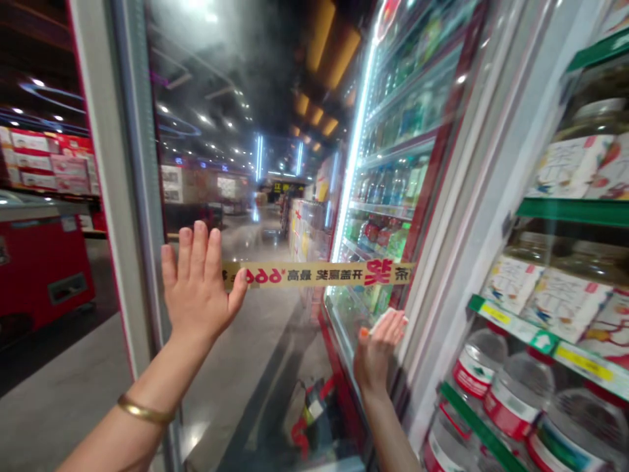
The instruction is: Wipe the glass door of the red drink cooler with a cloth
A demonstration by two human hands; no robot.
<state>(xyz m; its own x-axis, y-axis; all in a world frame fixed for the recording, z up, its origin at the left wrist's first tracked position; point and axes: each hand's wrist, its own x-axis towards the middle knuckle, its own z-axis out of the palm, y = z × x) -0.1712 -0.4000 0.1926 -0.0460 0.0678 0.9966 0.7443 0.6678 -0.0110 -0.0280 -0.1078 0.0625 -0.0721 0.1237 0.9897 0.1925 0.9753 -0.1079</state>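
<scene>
My left hand (196, 282) lies flat against a glass cooler door (275, 131), fingers spread and nothing in them. A gold bangle (146, 410) circles that wrist. Its little finger side ends at a yellow printed price strip (319, 274) stuck across the glass. Lower down, near the door's right edge, my right hand (378, 351) grips a folded white cloth (388, 320) and presses it on the pane. The door's pale metal frame (132, 196) runs up the left side.
Shelves on the right hold bottled water (511, 400) and printed boxes (565, 301) behind glass. A lit drinks cooler (398, 131) stands beyond the door. A red chest freezer (42, 262) and stacked red boxes (49, 160) are at left, above a grey floor (63, 393).
</scene>
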